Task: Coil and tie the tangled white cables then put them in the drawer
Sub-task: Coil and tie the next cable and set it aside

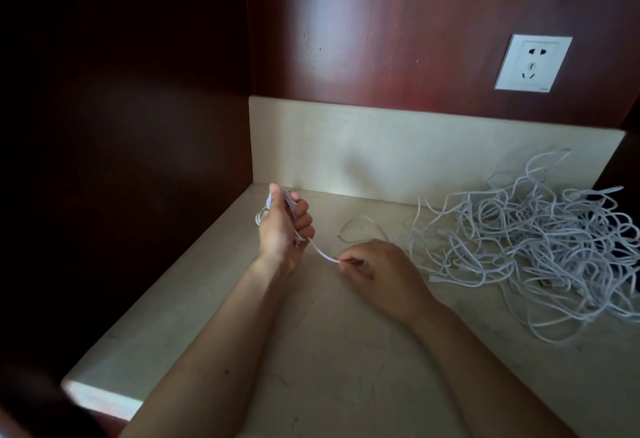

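**One coil in hand, big tangle at 3 o'clock**

Dark red wood wall [398, 22] fills the back, and the pale stone bench [311, 351] sits under it. The tangled white cables [540, 247] lie in a loose heap on the bench at your 3 o'clock. There's a white socket [531, 63] on the wall at 2 o'clock. Your left hand [282, 226] is raised near centre, its grip curled round a small coil [290, 201] of white cable. Your right hand [377, 271] is at 4 o'clock from the left one, low near the bench. Its grip is closed to a fingertip pinch on the free strand [320, 251], which runs nearly straight up to the coil.
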Demonstrator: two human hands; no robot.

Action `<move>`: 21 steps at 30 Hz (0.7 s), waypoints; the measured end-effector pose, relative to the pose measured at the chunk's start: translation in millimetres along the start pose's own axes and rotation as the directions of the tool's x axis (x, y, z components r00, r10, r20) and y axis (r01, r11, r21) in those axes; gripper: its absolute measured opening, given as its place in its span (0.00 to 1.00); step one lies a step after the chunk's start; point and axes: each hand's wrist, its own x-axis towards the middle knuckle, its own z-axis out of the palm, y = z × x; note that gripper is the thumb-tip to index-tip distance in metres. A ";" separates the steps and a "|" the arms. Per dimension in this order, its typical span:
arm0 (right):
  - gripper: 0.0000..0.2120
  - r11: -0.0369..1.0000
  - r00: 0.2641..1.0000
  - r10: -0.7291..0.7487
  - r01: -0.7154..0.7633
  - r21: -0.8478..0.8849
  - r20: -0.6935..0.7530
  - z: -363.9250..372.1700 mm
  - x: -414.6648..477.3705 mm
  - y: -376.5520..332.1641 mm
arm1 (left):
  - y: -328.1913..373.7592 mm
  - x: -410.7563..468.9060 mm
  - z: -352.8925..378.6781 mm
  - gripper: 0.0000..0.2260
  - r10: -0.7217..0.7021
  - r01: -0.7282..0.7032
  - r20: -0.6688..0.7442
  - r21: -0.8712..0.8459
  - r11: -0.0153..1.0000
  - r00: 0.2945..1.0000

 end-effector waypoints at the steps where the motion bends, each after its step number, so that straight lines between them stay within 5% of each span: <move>1: 0.09 1.000 1.000 0.002 -0.002 -0.015 -0.008 0.1 -0.1 1.1 | 1.9 1.6 -1.3 0.19 0.032 -0.032 -0.023 0.003 0.999 0.999; 5: 0.14 1.000 0.997 0.015 -0.017 -0.017 -0.080 -0.9 -0.1 4.7 | 8.2 5.6 -5.9 0.18 0.084 -0.086 -0.112 -0.014 0.996 0.990; 10: 0.12 0.996 0.990 -0.054 0.062 0.058 -0.132 -8.4 3.5 -3.8 | 5.6 5.4 -8.3 0.17 0.093 -0.048 -0.188 0.232 0.972 0.978; 16: 0.08 0.990 0.988 -0.060 0.077 0.115 -0.145 -18.4 0.5 -18.3 | -8.2 0.8 -2.0 0.17 -0.082 0.098 -0.056 0.432 0.896 0.995; 21: 0.07 0.989 0.976 0.073 -0.044 0.143 -0.205 -21.2 -0.8 -19.7 | -19.2 -10.8 6.2 0.24 -0.238 0.106 0.078 0.732 0.673 0.968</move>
